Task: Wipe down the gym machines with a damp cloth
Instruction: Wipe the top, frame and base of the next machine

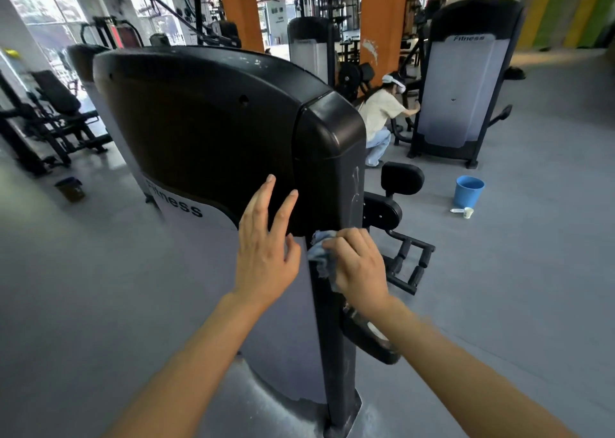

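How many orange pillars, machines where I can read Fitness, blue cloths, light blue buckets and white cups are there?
orange pillars: 2
Fitness machines: 2
blue cloth: 1
light blue bucket: 1
white cup: 1
Total: 7

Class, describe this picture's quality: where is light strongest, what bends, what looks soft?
Head view: daylight blows out the upper-left windows; wide-angle distortion bows the machine's black shroud and the orange pillars; edges go soft, the bin at left blurred; left hand, right hand and cloth look sharp.
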`<action>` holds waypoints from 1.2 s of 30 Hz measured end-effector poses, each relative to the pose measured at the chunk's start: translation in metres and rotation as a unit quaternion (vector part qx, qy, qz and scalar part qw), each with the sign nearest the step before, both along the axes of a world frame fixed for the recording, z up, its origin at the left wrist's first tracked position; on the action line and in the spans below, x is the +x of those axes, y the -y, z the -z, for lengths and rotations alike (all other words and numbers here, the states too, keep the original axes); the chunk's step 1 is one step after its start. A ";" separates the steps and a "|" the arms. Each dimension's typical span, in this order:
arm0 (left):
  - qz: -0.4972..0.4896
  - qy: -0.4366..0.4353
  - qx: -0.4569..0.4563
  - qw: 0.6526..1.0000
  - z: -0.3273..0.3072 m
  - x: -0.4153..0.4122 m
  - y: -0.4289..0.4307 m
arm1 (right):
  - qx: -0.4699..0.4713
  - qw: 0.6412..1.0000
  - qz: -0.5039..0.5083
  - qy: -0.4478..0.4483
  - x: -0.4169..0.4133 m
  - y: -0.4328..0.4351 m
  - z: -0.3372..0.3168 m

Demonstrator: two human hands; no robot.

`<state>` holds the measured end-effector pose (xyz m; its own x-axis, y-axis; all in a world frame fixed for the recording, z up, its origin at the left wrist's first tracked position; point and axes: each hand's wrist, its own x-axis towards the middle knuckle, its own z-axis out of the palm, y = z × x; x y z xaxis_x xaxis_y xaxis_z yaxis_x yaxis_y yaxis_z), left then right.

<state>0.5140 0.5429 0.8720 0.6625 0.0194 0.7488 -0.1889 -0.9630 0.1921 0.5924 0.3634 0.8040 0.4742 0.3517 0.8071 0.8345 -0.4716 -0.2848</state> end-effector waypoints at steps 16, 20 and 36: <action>-0.007 0.086 -0.014 0.996 -0.082 0.012 0.023 | 0.146 0.986 0.002 0.076 0.016 -0.007 -0.157; -0.005 0.051 -0.004 0.999 -0.074 0.008 0.021 | 0.113 0.988 0.016 0.100 0.012 0.004 -0.116; -0.026 0.021 0.012 0.999 -0.076 0.004 0.025 | 0.168 0.985 0.002 0.031 0.031 0.001 -0.166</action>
<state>0.5177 0.5182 0.9484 0.6287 0.0349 0.7768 -0.1465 -0.9758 0.1624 0.6238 0.3620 0.9698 0.4211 0.0582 0.9051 0.8537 -0.3626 -0.3738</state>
